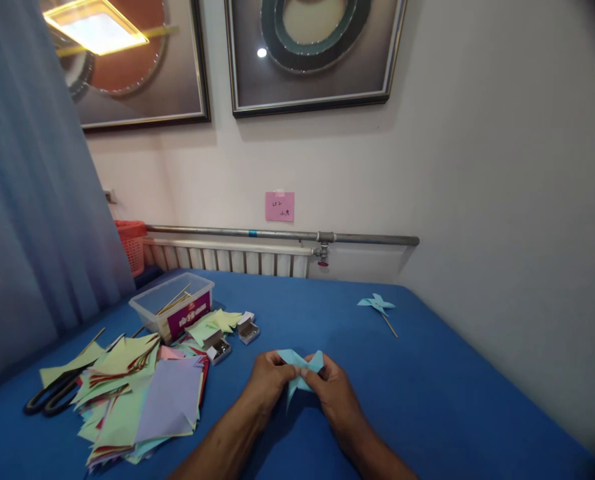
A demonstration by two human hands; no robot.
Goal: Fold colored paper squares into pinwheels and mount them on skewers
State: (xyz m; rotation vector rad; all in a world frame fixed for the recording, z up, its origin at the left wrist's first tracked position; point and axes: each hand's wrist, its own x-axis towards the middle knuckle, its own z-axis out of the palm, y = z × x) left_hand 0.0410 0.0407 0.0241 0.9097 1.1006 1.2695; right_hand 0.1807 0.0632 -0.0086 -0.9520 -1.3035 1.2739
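Between my two hands is a light blue paper pinwheel (301, 360), its pointed blades sticking up and down past the fingers. My left hand (270, 375) pinches it from the left, the thumb pressed near its middle. From the right, my right hand (333, 385) grips it the same way, thumb close to the other thumb. The fingertips behind the paper are hidden. Farther off at the right, a finished-looking light blue pinwheel (377, 303) on a thin stick (390, 325) lies on the blue table (427, 400).
At the left lies a heap of coloured paper sheets (170, 397) with black-handled scissors (57, 393). Behind it stands a clear plastic box (147, 297) holding sticks. Two small open boxes (217, 350) of metal bits sit nearby. A radiator (227, 259) and pipe line the wall.
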